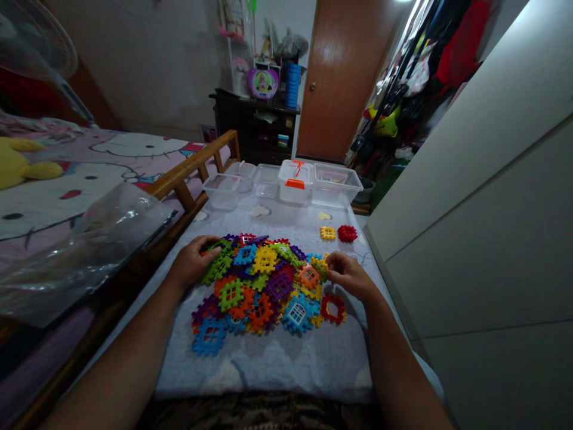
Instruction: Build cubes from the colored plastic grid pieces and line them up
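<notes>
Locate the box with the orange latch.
In the head view, the orange-latched box stands beyond the colourful pile, just left of a clear bin.

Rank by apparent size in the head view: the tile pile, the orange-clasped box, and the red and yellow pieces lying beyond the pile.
1. Tile pile, also the nearest to the camera.
2. Orange-clasped box.
3. Red piece and yellow piece: close in size, so left unranked.

The light is dim, the plastic bag glints, and edges look stretched.
</notes>
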### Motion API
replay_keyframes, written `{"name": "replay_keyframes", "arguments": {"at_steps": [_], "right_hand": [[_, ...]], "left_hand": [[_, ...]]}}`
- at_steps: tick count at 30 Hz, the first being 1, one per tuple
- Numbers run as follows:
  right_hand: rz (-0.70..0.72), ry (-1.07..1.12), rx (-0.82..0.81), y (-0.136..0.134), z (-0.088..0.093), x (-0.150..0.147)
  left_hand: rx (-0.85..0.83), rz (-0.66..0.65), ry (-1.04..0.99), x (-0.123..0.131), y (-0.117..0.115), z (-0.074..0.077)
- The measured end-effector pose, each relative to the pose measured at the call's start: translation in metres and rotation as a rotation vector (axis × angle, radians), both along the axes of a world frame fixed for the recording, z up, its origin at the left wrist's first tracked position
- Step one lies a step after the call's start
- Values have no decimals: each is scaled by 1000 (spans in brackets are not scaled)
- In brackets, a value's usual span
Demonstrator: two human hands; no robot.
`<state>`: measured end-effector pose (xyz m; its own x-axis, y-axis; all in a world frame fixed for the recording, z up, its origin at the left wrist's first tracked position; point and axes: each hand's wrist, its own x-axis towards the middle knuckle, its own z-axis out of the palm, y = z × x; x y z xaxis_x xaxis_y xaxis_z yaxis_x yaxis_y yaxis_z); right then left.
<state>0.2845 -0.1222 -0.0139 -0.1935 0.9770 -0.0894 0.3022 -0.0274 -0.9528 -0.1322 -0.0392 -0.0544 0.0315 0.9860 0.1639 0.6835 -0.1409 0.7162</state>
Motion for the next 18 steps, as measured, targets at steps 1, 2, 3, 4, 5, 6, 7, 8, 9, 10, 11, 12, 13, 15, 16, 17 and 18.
{"name": "replay_keyframes", "arguments": {"at_steps": [1, 2, 3, 4, 5, 6, 7, 8, 9, 10, 11, 12, 13, 15, 16, 17, 18], "right_hand": [[-1, 25, -8, 0, 1, -1], [-8, 51, -14, -1, 1, -1], [-23, 74, -16, -1, 2, -1], [-43, 94, -12, -1, 2, 0], [-67, 108, -2, -1, 2, 0], [-93, 117, 14, -1, 2, 1], [-124, 117, 38, 0, 2, 3], [-161, 107, 74, 0, 1, 4], [-204, 78, 121, 1, 1, 5], [-249, 27, 181, 1, 0, 7], [-292, -47, 250, 2, 0, 8], [-327, -138, 320, 3, -1, 9], [-350, -235, 383, 4, -1, 11], [-357, -410, 472, 5, -1, 13], [-344, -476, 494, 6, -2, 14], [-322, -527, 501, 6, -2, 16], [-295, -566, 497, 7, -3, 17]], "left_hand": [[-5, 0, -2, 0, 0, 0], [-8, 1, -3, 0, 0, 0], [-7, 4, -3, 0, 0, 0], [-6, 10, -3, 1, 0, 0], [-5, 16, -2, 1, -1, 1], [-4, 21, -3, 1, -1, 1], [-4, 23, -4, 2, -1, 1], [-3, 23, -6, 2, -1, 1], [0, 22, -7, 2, -1, 2], [4, 20, -8, 3, -1, 2], [8, 18, -8, 3, -1, 2], [12, 17, -8, 3, -1, 2], [14, 16, -7, 3, -1, 2], [18, 10, -9, 2, 0, 1], [21, 6, -11, 1, 0, 1], [23, 1, -13, 1, 1, 0], [24, -1, -13, 0, 1, -1]]}}
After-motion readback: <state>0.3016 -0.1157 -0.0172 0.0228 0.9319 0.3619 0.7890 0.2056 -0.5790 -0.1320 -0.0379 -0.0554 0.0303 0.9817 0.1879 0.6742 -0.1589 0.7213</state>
